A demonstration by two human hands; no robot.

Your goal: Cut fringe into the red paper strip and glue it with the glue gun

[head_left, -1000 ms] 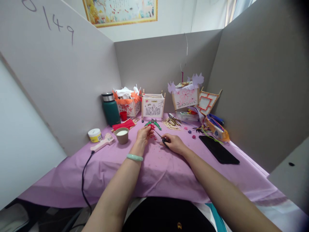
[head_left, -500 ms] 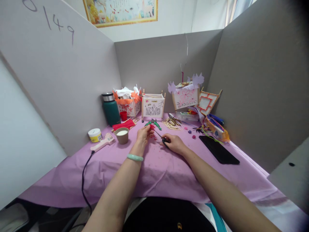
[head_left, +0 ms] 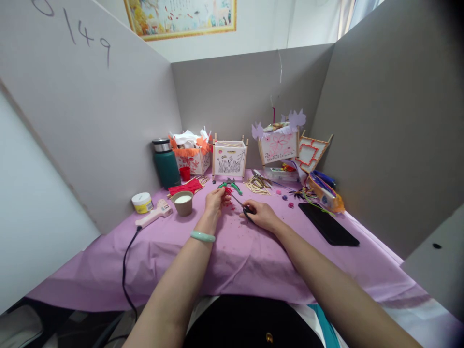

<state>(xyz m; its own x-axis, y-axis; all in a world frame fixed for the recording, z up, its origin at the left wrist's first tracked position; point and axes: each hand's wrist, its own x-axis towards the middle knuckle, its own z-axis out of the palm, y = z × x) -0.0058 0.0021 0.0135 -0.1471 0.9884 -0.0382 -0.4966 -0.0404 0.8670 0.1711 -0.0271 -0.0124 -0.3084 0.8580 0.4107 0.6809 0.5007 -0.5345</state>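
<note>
My left hand (head_left: 215,201) pinches a small red piece of paper (head_left: 227,191) just above the purple tablecloth (head_left: 232,251). A green bangle sits on that wrist. My right hand (head_left: 261,214) is closed round the black handles of scissors (head_left: 242,206), whose blades point up-left toward the red piece. Small red scraps (head_left: 229,206) lie on the cloth between my hands. Green-handled pliers (head_left: 231,184) lie just behind the red piece.
At the left stand a green flask (head_left: 166,163), a cup of white glue (head_left: 183,203), a white-lidded jar (head_left: 142,202) and a corded glue gun (head_left: 154,214). Paper lanterns (head_left: 229,157) line the back. A black tablet (head_left: 328,224) lies at the right. Grey partition boards enclose the desk.
</note>
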